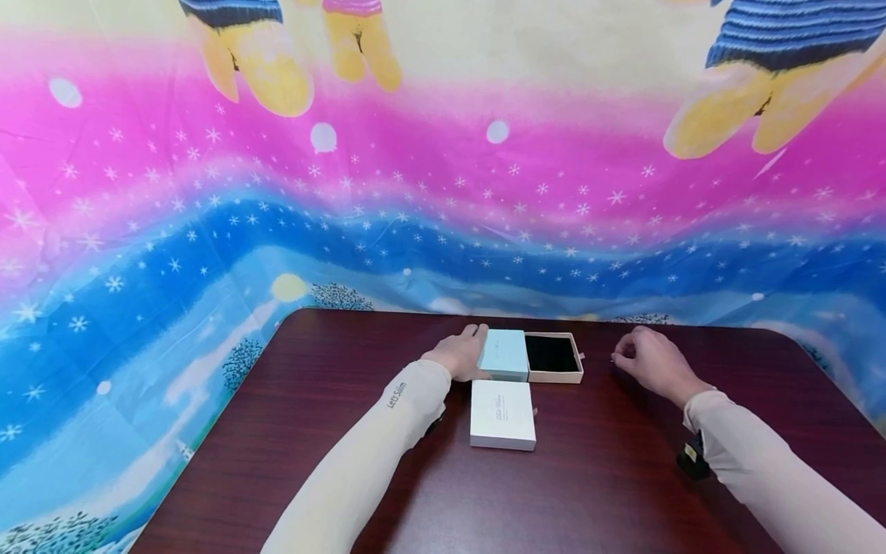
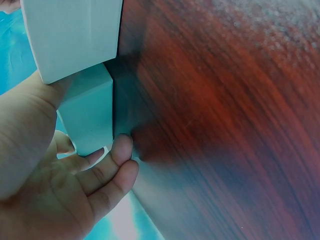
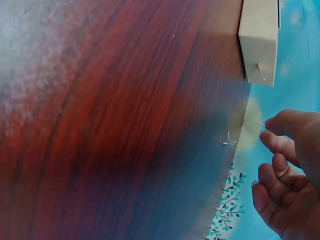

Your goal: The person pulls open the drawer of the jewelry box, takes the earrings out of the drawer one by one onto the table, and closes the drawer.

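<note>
My left hand (image 1: pixel 458 352) grips the left end of a light-blue box sleeve (image 1: pixel 503 354), thumb at its near side and fingers at its far side. A shallow drawer (image 1: pixel 580 377) with a black lining (image 1: pixel 551 353) is slid out of the sleeve's right end. Farther right, my right hand (image 1: pixel 644 358) is held apart from the drawer. Its thumb and forefinger pinch a thin, pale, thread-like piece (image 3: pixel 259 124), too small to tell its kind. A small silvery piece with thin arms (image 3: pixel 228 143) shows near the table's far edge, left of those fingertips.
A white box (image 1: pixel 501 414) with small print lies just in front of the light-blue sleeve. Everything rests on a dark red-brown wooden table (image 1: pixel 588 492). A colourful printed cloth (image 1: pixel 443 177) hangs behind the table's far edge.
</note>
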Tool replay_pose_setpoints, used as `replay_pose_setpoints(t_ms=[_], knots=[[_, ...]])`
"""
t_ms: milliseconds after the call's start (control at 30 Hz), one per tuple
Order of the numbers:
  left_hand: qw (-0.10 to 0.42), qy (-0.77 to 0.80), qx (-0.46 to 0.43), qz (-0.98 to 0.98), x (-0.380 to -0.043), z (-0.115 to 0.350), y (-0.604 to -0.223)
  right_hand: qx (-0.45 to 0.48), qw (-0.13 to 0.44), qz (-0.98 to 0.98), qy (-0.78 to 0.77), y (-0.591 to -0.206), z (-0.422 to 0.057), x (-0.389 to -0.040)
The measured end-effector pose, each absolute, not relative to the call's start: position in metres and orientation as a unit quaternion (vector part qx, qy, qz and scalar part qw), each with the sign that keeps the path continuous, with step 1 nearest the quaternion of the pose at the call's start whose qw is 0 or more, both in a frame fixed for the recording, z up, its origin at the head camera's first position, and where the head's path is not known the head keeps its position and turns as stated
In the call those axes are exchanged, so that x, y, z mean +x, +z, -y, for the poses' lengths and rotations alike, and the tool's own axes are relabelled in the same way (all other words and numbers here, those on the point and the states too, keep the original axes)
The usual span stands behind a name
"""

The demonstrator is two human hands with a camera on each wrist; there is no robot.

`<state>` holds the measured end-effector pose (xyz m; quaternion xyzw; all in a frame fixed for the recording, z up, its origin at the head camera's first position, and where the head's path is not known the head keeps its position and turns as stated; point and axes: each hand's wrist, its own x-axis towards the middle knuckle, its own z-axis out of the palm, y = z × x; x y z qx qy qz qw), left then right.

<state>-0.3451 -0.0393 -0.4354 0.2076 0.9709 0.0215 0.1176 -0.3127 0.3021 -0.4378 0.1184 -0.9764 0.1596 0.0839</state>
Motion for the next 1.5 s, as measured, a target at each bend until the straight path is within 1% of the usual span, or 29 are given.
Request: replay_pose_setpoints(t_ms=[833,1333,1500], knots=[[0.122,0.021,0.2,-0.972,-0.345,0.039,-0.434,0.061,0.044,0.98,0.184,-0.447,-0.306,-0.314],[0.12,0.02,0.205,-0.971,-0.345,0.039,-0.435,0.046,0.033,0.979,0.194,-0.454,-0.303,-0.311],[0.122,0.022,0.203,-0.971,-0.344,0.038,-0.434,0.045,0.037,0.979,0.193,-0.456,-0.304,-0.312]])
